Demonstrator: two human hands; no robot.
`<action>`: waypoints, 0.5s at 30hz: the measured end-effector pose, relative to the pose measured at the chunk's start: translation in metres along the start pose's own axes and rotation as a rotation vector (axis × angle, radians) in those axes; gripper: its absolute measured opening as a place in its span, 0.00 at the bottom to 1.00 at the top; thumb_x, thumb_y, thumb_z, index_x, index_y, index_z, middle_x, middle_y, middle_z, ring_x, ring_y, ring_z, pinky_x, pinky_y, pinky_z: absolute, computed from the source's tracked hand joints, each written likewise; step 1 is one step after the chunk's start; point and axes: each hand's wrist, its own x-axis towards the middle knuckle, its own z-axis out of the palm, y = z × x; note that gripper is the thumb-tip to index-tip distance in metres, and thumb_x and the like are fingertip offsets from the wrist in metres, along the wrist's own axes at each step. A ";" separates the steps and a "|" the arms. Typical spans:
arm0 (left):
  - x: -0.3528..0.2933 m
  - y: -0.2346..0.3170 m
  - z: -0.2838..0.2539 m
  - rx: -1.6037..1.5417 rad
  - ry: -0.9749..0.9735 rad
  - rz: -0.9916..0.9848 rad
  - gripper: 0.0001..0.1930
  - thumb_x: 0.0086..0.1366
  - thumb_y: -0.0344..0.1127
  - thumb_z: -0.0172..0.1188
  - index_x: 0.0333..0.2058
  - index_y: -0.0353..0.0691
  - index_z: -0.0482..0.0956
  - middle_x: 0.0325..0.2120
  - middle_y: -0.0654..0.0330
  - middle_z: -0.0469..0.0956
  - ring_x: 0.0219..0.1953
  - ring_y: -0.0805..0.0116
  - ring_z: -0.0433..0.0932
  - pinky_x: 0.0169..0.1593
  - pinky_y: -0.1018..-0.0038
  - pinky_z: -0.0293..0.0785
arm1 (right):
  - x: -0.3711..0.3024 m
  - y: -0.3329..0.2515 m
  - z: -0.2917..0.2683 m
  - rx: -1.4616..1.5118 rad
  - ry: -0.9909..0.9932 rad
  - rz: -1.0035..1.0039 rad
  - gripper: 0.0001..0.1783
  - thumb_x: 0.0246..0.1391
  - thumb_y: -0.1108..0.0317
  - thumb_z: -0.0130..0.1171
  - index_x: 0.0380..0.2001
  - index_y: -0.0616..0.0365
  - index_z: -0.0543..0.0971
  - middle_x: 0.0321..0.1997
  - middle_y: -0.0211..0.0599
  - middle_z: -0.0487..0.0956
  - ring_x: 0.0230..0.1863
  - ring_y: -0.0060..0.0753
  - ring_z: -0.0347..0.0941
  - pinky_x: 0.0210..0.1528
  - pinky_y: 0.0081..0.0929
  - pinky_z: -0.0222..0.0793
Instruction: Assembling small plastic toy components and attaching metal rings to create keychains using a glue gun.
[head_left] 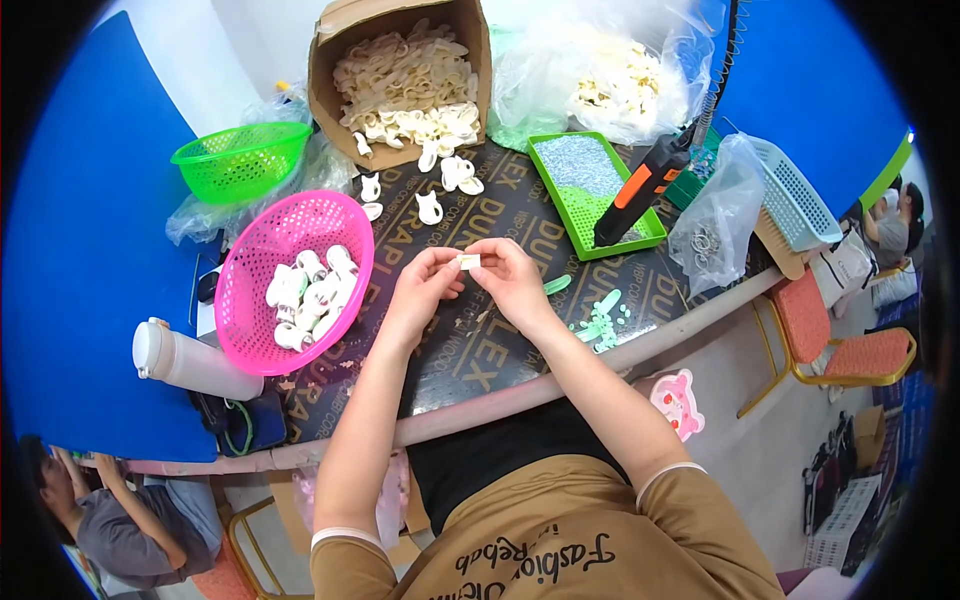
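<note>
Over the middle of the dark table, my left hand and my right hand meet fingertip to fingertip. Between them they pinch a small cream-white plastic piece, too small to make out in detail. Beyond my hands lie loose white ring-shaped plastic parts. To the left, a pink perforated basket leans with several white parts inside. Just right of my right hand are a pale green strip and a scatter of small green pieces.
A cardboard box spills white parts at the back. Nearby stand a green basket, a white bottle, a green tray of small beads, an orange-black electric screwdriver and a plastic bag. Other people sit at both sides.
</note>
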 end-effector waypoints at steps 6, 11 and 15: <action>0.001 -0.001 0.000 0.007 0.011 0.007 0.11 0.64 0.36 0.51 0.41 0.37 0.72 0.30 0.64 0.74 0.30 0.79 0.71 0.35 0.83 0.67 | 0.000 -0.002 -0.002 0.017 -0.013 0.039 0.10 0.50 0.81 0.54 0.38 0.63 0.72 0.40 0.33 0.70 0.40 0.24 0.73 0.43 0.19 0.70; 0.002 -0.005 0.000 0.033 0.029 0.015 0.10 0.64 0.38 0.51 0.37 0.37 0.73 0.28 0.65 0.74 0.29 0.79 0.71 0.34 0.83 0.67 | -0.002 -0.009 0.000 0.018 0.019 0.094 0.09 0.53 0.75 0.53 0.39 0.60 0.72 0.33 0.31 0.73 0.33 0.19 0.70 0.34 0.16 0.67; 0.001 -0.004 0.003 0.151 0.069 0.064 0.12 0.63 0.41 0.53 0.30 0.37 0.74 0.24 0.66 0.73 0.26 0.80 0.70 0.31 0.83 0.67 | -0.001 -0.009 0.000 -0.036 0.000 0.147 0.08 0.56 0.71 0.51 0.39 0.60 0.72 0.30 0.29 0.74 0.29 0.17 0.68 0.31 0.15 0.65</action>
